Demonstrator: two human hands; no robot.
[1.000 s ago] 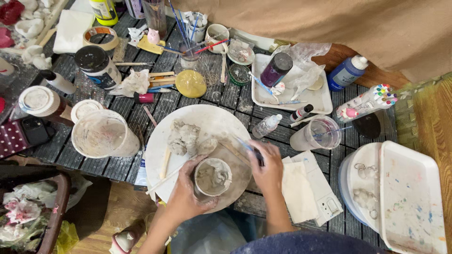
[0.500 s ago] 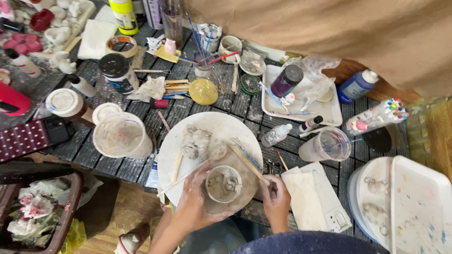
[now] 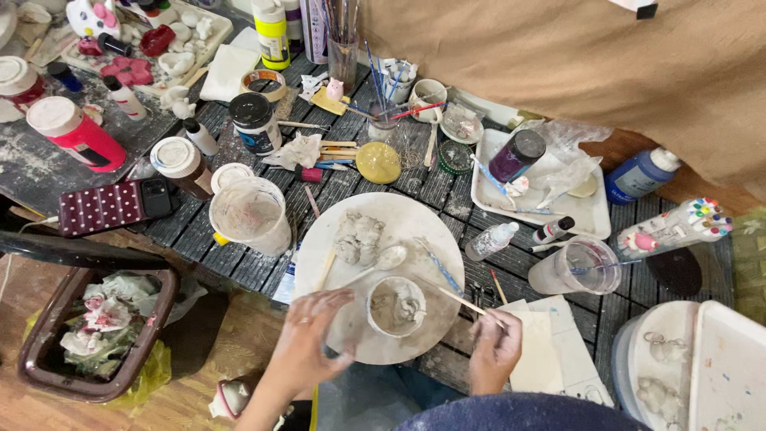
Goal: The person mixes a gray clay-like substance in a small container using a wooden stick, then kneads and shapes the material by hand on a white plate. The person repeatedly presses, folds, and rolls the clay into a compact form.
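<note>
The small cup (image 3: 396,306) of grey clay mix sits at six o'clock on the round white board (image 3: 375,271). The left hand (image 3: 313,335) hovers open beside it at nine o'clock, touching nothing; the right hand (image 3: 495,347) pinches a thin wooden stick (image 3: 455,295) (tip angled over the cup). Seemingly stirring or scooping the mix — the stick tip must dip in while the cup is steadied.

The counter (image 3: 239,263) is dark slatted wood, rough and smeared with pale dust. The round board (image 3: 415,215) looks matt and chalky, with lumps of grey clay (image 3: 357,238) on it, wet and uneven. The cup (image 3: 396,306) is dull and clay-coated inside. The stick (image 3: 459,299) in the right hand (image 3: 495,351) is bare light wood. The left hand (image 3: 311,343) is dusted grey. The tumbler (image 3: 249,215) is cloudy clear plastic. The tray (image 3: 535,199) is glossy white plastic. The cloth (image 3: 574,64) behind is coarse brown weave.
</note>
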